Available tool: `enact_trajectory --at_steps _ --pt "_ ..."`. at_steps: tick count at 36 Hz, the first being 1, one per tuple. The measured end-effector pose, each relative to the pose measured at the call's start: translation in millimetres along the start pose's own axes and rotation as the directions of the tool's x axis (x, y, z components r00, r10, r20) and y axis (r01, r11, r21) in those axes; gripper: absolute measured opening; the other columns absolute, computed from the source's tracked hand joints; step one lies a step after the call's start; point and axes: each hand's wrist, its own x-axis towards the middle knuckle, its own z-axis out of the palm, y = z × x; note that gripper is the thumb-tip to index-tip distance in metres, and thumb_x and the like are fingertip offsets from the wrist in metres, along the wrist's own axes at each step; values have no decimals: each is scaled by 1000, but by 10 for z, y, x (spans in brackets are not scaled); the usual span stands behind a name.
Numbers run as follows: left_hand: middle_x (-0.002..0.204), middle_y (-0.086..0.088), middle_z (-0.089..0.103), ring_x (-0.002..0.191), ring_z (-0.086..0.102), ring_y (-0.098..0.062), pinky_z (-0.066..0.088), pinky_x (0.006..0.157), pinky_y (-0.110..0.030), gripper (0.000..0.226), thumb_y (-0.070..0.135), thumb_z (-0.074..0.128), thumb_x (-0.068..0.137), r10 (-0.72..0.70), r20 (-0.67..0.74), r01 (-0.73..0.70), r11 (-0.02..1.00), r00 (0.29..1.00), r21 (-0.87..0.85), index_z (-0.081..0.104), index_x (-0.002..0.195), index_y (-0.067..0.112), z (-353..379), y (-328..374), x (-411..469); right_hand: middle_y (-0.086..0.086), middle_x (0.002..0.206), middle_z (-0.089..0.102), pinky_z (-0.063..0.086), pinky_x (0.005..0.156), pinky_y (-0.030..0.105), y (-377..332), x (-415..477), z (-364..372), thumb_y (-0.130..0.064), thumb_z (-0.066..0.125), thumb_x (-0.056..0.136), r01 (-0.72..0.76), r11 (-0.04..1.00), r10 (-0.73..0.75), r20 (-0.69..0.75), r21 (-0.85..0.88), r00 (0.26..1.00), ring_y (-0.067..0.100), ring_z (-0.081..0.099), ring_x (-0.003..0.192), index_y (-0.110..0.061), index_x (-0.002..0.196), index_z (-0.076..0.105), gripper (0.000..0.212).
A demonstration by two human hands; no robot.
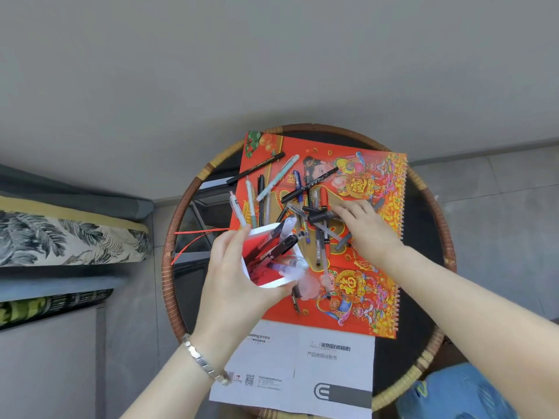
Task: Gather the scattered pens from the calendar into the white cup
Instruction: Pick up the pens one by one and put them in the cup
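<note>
A red, spiral-bound calendar [363,300] lies on a round glass table. Several pens [266,189] are scattered across its upper left part, black, white and pale green ones among them. My left hand [236,279] grips a white cup [273,281] tilted toward the pens, with several pens inside it. My right hand [363,225] rests on the pile, its fingers closing on a dark grey pen [320,217]. Some pens lie hidden under my right hand.
The table has a woven rattan rim [181,204]. A white paper manual [302,367] lies at the table's near edge below the calendar. A cushioned seat with a leaf pattern [69,237] stands at the left. Blue fabric [453,394] shows at the bottom right.
</note>
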Motion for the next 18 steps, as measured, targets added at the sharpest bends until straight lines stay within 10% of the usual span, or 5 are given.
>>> enact_trajectory --at_steps 8,13,18 --pt "108 33 33 97 28 38 20 72 15 90 27 85 55 -52 13 52 998 999 -25 41 134 23 3 -58 -44 11 112 57 43 82 39 0 19 -9 -27 52 93 21 998 -20 10 -66 1000 29 50 107 -7 113 54 29" --pt "115 19 35 96 28 37 24 71 14 90 27 84 58 -76 44 77 997 996 -23 39 136 24 -6 -59 -66 2 96 57 43 75 23 -82 -269 -249 -15 55 92 25 934 91 -305 356 948 20 54 93 -7 108 60 18" --pt "119 14 37 105 37 10 20 72 15 88 25 84 58 -65 59 66 998 996 -15 41 134 21 30 -26 -74 -13 86 63 40 75 -3 -398 -731 -708 -23 58 91 150 630 337 -442 762 831 -8 61 85 -24 90 58 1"
